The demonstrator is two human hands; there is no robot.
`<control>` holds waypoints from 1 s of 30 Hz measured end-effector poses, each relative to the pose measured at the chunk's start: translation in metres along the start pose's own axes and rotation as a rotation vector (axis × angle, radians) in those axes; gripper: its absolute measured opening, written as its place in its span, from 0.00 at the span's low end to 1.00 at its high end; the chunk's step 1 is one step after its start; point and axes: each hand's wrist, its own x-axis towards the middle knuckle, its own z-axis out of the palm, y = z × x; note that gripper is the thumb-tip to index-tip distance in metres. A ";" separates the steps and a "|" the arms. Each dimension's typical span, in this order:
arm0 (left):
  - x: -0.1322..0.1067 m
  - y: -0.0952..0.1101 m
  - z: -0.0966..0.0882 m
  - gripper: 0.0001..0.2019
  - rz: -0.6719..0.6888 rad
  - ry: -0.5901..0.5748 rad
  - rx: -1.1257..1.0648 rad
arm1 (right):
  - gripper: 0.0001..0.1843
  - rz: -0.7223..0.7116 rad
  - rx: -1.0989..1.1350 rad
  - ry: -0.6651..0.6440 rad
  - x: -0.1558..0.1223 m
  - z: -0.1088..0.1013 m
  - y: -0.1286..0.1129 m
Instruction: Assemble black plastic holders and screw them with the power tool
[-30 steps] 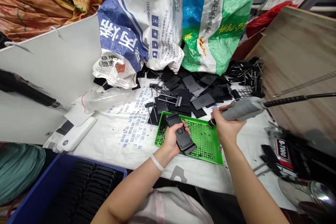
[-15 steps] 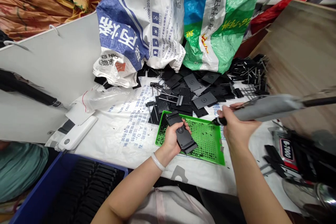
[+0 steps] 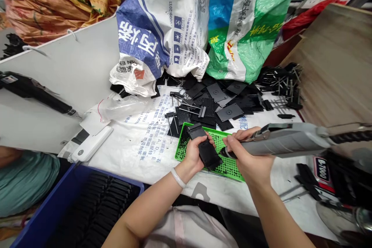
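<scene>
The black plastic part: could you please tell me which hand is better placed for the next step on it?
Probably the right hand: it holds the grey rotary tool, tip close to the black plastic part, while the left hand grips that part over the green tray.

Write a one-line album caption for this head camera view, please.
The left hand grips a black plastic part over a green perforated tray while the right hand holds a grey handheld power tool close to it.
</scene>
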 end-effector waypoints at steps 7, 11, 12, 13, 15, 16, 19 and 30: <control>0.000 0.001 -0.001 0.07 -0.052 0.010 -0.025 | 0.17 0.005 0.089 -0.119 -0.006 0.002 0.011; 0.001 0.001 -0.002 0.07 -0.062 0.054 -0.006 | 0.17 0.031 0.037 -0.221 -0.006 -0.002 0.014; 0.001 0.001 -0.002 0.07 -0.067 0.060 0.002 | 0.17 0.042 0.043 -0.311 -0.004 -0.004 0.014; 0.002 0.000 -0.002 0.07 -0.074 0.064 0.015 | 0.16 0.057 0.055 -0.409 -0.001 -0.007 0.013; 0.003 0.000 -0.002 0.07 -0.085 0.064 0.050 | 0.17 0.101 0.089 -0.579 0.006 -0.012 0.012; 0.002 0.000 -0.002 0.08 -0.079 0.065 0.069 | 0.16 0.124 0.107 -0.623 0.010 -0.014 0.012; 0.001 0.005 0.001 0.10 0.029 0.080 0.122 | 0.15 0.129 0.140 -0.462 0.021 -0.016 0.016; 0.004 0.020 -0.011 0.12 0.155 0.102 0.180 | 0.15 0.010 -0.170 0.074 0.019 -0.011 0.075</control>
